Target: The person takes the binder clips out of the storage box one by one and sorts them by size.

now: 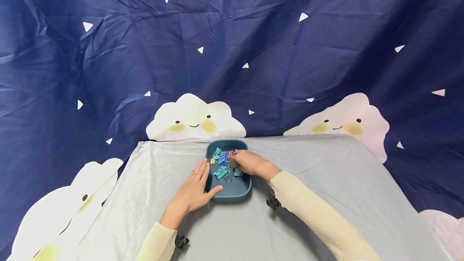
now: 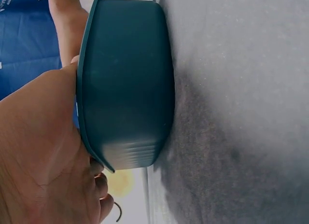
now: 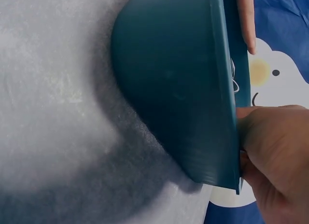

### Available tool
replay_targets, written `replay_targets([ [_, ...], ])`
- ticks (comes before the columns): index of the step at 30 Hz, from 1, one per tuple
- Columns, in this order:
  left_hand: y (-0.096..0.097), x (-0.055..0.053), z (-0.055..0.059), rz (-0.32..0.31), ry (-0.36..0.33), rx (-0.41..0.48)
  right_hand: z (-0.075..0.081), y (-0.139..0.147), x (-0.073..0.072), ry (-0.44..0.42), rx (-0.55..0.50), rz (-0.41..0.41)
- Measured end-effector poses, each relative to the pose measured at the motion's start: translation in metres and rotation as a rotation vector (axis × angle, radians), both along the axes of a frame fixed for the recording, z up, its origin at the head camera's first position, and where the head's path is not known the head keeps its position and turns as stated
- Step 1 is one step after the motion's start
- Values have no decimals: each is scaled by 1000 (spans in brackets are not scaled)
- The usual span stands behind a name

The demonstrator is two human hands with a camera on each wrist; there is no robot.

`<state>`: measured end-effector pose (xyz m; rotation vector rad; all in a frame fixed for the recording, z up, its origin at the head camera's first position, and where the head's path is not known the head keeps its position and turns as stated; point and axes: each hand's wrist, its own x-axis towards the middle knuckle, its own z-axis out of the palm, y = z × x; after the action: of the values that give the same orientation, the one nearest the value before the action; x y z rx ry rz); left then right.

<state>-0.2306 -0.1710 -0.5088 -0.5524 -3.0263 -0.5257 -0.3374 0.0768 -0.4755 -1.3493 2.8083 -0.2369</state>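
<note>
A dark teal plastic bin (image 1: pixel 233 188) sits on the grey cloth, holding several binder clips. Among them are a teal binder clip (image 1: pixel 220 172), a blue binder clip (image 1: pixel 223 157), a pink binder clip (image 1: pixel 231 153) and a small yellow binder clip (image 1: pixel 213 161). My left hand (image 1: pixel 192 190) rests along the bin's left rim, fingers straight and thumb spread over the near-left corner. From the right side my right hand (image 1: pixel 250 162) reaches into the bin, fingertips down among the clips. I cannot tell whether they pinch one; in the right wrist view the bin wall (image 3: pixel 174 79) hides them.
A grey velvety cloth (image 1: pixel 308 180) covers the table around the bin. Behind it hangs a dark blue curtain (image 1: pixel 232 83) printed with white clouds and triangles. Small black devices sit at both wrists, the right one (image 1: pixel 272 199) beside the sleeve.
</note>
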Motion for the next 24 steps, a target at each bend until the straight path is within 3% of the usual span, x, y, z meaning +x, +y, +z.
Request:
replay_targets([
  [3,0,0,-2,-9,12,31,-1,1,-1,24,-12,0],
  [10,-2,-3,-9,4,-3,-4,1,2,-1,27,-60,-6],
  [16,-1,-2,-8,-1,-11,-1,7,6,-2,49,-146,28],
  [24,-2,-2,-7,-3,0,7,16,14,-3,53,-205,-17],
])
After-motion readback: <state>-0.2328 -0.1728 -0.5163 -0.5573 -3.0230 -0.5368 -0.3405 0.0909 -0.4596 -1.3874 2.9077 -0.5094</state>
